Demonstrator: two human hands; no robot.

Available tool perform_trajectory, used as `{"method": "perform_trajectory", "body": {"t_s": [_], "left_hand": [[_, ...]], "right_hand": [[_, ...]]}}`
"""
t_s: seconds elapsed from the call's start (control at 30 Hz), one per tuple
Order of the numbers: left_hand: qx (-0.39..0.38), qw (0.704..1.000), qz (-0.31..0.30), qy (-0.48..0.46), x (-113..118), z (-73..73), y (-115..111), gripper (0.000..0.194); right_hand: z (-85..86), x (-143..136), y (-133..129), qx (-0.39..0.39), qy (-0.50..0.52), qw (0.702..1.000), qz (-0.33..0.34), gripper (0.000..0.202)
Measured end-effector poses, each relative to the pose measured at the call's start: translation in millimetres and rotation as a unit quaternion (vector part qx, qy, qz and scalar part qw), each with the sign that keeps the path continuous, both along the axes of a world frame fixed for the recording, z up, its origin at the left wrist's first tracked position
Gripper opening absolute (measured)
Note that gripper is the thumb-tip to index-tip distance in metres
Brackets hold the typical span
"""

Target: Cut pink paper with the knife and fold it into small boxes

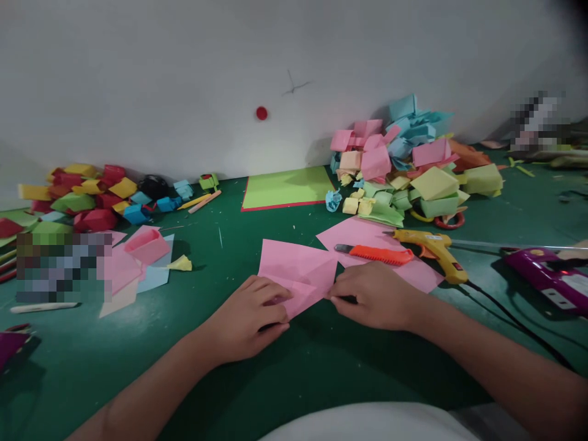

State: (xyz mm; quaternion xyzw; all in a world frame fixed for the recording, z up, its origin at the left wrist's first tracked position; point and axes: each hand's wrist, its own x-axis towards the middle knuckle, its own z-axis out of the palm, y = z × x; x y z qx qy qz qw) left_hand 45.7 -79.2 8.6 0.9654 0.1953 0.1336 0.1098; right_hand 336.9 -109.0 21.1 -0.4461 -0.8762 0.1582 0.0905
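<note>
A sheet of pink paper with crease lines lies in front of me on the green table. At its lower left edge my left hand holds it, with the fingers curled over the top and the thumb near the edge. My right hand pinches the sheet's right corner between thumb and forefinger. Just behind my right hand, an orange utility knife rests on another pink sheet. To its right lies a yellow hot glue gun with a clear glue stick in its back.
Folded paper pieces are heaped at the back right, with more at the back left. A green card with red edging lies by the wall. A purple device is at right; pink scraps and a white pen-like stick are at left.
</note>
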Motion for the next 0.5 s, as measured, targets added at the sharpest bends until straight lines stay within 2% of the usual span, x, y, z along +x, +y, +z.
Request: {"method": "perform_trajectory", "body": {"t_s": [0.2,0.5], "left_hand": [[-0.008,1.0,-0.004,-0.004,-2.2,-0.6,1.0,0.012],[-0.01,1.0,0.008,0.02,-2.4,2.8,1.6,0.012]], "right_hand": [[-1.8,9.4,4.7,0.005,0.0,1.0,-0.03,0.023],[0.1,10.0,3.3,-0.01,-0.003,1.0,-0.029,0.022]]}}
